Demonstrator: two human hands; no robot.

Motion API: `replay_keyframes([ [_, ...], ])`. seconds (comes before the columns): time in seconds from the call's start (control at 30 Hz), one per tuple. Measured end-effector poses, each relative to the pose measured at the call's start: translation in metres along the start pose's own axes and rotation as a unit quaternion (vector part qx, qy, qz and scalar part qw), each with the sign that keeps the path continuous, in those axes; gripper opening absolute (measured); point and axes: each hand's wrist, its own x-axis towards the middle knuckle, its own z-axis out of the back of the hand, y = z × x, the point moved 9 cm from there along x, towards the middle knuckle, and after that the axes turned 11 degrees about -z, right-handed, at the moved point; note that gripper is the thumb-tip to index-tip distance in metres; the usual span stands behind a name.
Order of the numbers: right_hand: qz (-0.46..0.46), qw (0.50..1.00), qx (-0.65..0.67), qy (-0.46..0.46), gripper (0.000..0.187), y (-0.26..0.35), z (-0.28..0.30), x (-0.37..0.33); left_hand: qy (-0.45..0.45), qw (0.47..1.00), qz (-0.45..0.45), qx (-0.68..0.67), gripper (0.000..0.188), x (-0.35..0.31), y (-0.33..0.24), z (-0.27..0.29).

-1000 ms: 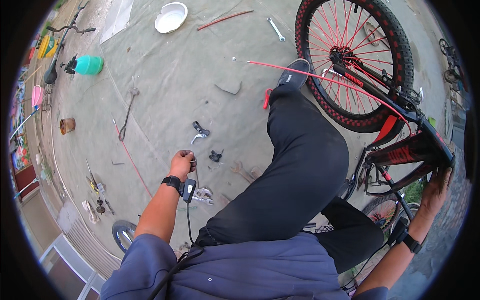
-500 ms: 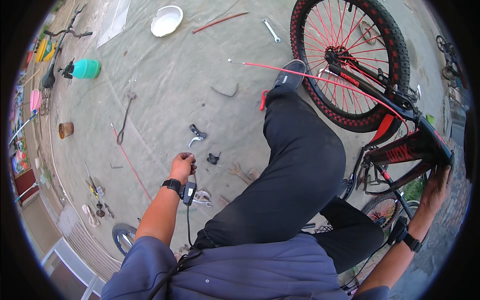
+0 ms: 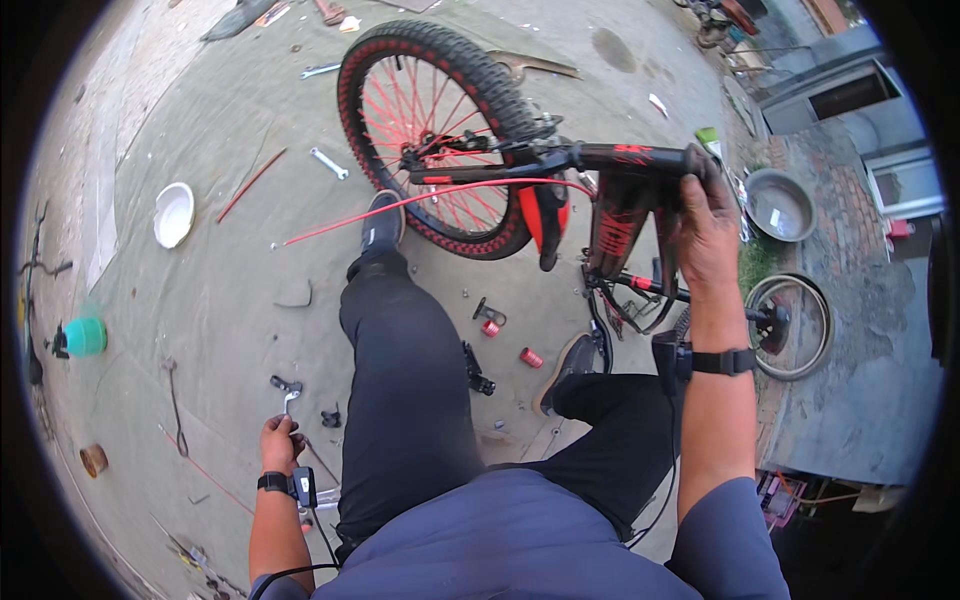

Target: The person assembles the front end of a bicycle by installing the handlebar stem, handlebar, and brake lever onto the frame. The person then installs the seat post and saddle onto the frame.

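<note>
Soft daylight lights the left fingers (image 3: 288, 424). Well left of them, the teal bottle (image 3: 86, 338) blurs; farther out, edges bend.

A creased grey-green sheet (image 3: 235, 320) covers most of the ground outdoors, and soft, even daylight falls across it. Paler bare ground (image 3: 95, 130) borders the sheet on the left. A dark round stain (image 3: 613, 50) marks the ground near the top. To the right, a small patch of grass (image 3: 768, 257) meets worn reddish brick (image 3: 855, 190) and a patchy blue-grey surface (image 3: 865, 390). At upper right stand grey walls (image 3: 795, 60), with a dark rectangular opening (image 3: 852, 94) and a pale-framed window (image 3: 895, 187).
</note>
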Motion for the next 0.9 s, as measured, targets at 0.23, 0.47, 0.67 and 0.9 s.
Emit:
replay_keyframes([
  [0.23,-0.017,0.99,0.139,0.018,0.049,-0.014,-0.001,-0.001,0.019,0.999,-0.043,-0.01,0.027,-0.002,-0.032,-0.02],
  [0.47,-0.017,0.983,0.18,0.04,0.052,-0.018,-0.007,-0.002,0.056,0.996,-0.066,-0.035,0.016,-0.022,-0.059,-0.044],
  [0.67,-0.029,0.974,0.217,0.053,0.051,-0.018,-0.009,0.0,0.082,0.992,-0.095,-0.001,0.015,-0.034,-0.08,-0.06],
  [0.9,-0.016,0.974,0.22,0.058,0.05,-0.016,-0.008,0.0,0.074,0.993,-0.097,-0.003,0.014,-0.05,-0.091,-0.068],
])
